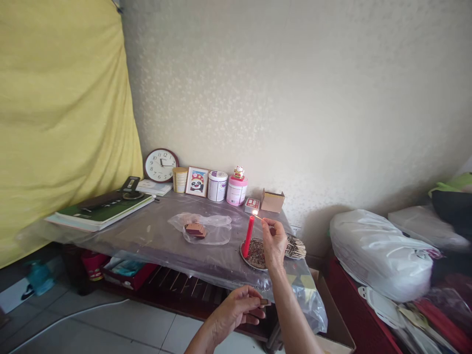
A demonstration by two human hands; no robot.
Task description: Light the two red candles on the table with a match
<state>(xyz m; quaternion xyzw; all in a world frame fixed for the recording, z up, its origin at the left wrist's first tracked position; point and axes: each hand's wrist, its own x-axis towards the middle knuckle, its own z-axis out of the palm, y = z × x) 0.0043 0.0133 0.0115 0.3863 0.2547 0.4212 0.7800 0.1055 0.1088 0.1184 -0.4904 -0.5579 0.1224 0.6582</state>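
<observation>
A red candle [249,237] stands nearly upright, leaning slightly, on a plate of dark grains [257,256]. My right hand [275,241] pinches a thin match [257,217], whose tip meets the candle's top where a small flame [254,212] glows. Whether the wick itself burns, I cannot tell. Lower down, before the table's front edge, my left hand [241,306] grips a small brown flat piece [264,302] between thumb and fingers. Partly behind my right hand, a second dish [296,247] carries many matchsticks.
On a clear plastic bag [217,231] lie several brown flat pieces [195,229]. A small red-and-white box [252,204] and an open cardboard piece [272,200] stand behind the candle. Tins [217,187], a clock [161,165] and a green book [103,209] line the back and left.
</observation>
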